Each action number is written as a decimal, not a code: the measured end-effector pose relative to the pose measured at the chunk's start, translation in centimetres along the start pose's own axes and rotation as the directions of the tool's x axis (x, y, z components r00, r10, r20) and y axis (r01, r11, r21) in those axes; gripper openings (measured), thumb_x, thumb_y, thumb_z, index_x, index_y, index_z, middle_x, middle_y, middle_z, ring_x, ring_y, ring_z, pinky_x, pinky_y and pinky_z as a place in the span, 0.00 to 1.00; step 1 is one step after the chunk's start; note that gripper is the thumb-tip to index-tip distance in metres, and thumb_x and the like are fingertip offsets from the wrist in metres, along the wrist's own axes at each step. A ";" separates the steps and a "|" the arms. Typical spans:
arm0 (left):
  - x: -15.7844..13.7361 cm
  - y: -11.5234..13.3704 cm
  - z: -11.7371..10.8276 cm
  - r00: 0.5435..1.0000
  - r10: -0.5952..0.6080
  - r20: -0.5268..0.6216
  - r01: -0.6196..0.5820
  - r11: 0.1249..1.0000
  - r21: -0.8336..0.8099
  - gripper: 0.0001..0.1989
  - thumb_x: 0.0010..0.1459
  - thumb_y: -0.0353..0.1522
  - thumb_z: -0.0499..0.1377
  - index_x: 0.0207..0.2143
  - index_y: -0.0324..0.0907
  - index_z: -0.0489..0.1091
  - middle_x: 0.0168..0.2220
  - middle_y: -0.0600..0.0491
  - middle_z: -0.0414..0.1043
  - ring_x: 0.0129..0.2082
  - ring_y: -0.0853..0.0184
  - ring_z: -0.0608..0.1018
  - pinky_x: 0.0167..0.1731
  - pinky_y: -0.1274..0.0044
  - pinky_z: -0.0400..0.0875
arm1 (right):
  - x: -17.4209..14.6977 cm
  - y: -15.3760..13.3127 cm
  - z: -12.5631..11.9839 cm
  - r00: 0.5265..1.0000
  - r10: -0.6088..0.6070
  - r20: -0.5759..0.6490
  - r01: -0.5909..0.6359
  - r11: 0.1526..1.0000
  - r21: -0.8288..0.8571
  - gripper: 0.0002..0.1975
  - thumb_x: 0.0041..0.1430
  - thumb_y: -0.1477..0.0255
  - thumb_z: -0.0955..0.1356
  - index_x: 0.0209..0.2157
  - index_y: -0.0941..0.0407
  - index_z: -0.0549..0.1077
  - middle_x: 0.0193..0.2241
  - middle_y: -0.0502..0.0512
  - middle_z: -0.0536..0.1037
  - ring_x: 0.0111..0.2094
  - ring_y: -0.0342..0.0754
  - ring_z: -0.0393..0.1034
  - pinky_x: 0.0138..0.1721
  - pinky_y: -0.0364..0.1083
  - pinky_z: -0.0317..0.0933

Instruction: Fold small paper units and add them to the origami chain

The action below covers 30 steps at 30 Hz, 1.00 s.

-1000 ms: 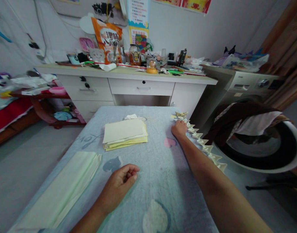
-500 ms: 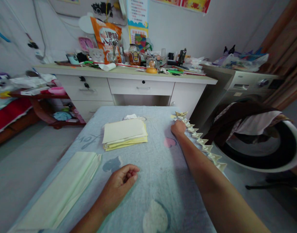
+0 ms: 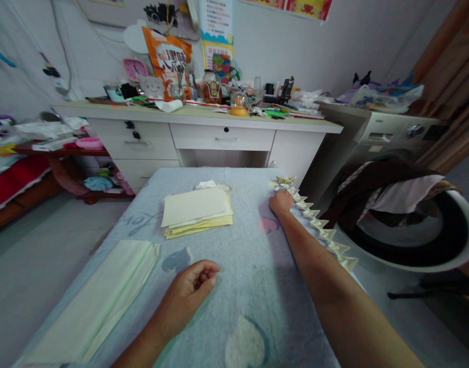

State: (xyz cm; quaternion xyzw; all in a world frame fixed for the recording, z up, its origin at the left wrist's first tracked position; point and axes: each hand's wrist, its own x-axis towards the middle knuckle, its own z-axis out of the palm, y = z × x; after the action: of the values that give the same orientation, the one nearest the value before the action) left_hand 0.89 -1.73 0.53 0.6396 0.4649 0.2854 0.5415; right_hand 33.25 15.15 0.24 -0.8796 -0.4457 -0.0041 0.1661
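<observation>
My left hand (image 3: 194, 283) rests on the blue cloth in front of me, its fingers curled in and nothing seen inside. Farther off to the right, my right hand (image 3: 282, 201) is closed beside the far end of a row of cream folded paper boats (image 3: 318, 223). Its fingertips are turned away, so I cannot see what they grip. A patterned paper boat (image 3: 286, 180) sits just beyond that hand. Between the hands and farther back lies a stack of cream and yellow paper sheets (image 3: 196, 208). Pale green folded paper (image 3: 100, 301) lies left of my left hand.
The cloth-covered table (image 3: 238, 240) has a crumpled white tissue (image 3: 206, 184) behind the stack. A white desk (image 3: 223, 136) crowded with jars and small items stands beyond. At right are a washing machine (image 3: 380, 135) and a round tub (image 3: 464, 225) with clothes.
Almost nothing differs. My right hand has shifted very slightly left beside the row of paper boats; my left hand stays in place.
</observation>
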 end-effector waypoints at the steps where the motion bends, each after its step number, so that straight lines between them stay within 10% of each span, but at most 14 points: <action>1: 0.0 0.0 0.0 1.000 -0.003 0.001 0.003 1.000 0.001 0.14 0.56 0.40 0.58 0.40 0.41 0.72 0.31 0.53 0.69 0.34 0.66 0.71 0.35 0.77 0.65 | 0.0 0.0 0.0 1.000 0.002 -0.003 -0.002 1.000 0.000 0.19 0.55 0.76 0.60 0.48 0.64 0.70 0.48 0.70 0.69 0.51 0.61 0.62 0.48 0.55 0.57; 30: 0.1 -0.1 0.0 1.000 -0.002 -0.001 0.002 1.000 0.031 0.12 0.57 0.39 0.57 0.40 0.42 0.71 0.31 0.54 0.68 0.33 0.67 0.70 0.35 0.77 0.65 | 3.1 2.3 -2.2 0.968 -0.239 -0.075 0.227 0.965 -0.133 0.16 0.63 0.73 0.59 0.38 0.55 0.78 0.47 0.64 0.68 0.49 0.59 0.55 0.48 0.54 0.49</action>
State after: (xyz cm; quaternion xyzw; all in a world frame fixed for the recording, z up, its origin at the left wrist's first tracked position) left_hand 0.94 -1.62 0.40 0.6472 0.4701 0.2780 0.5318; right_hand 37.24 15.70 2.15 -0.8286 -0.5370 -0.0908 0.1298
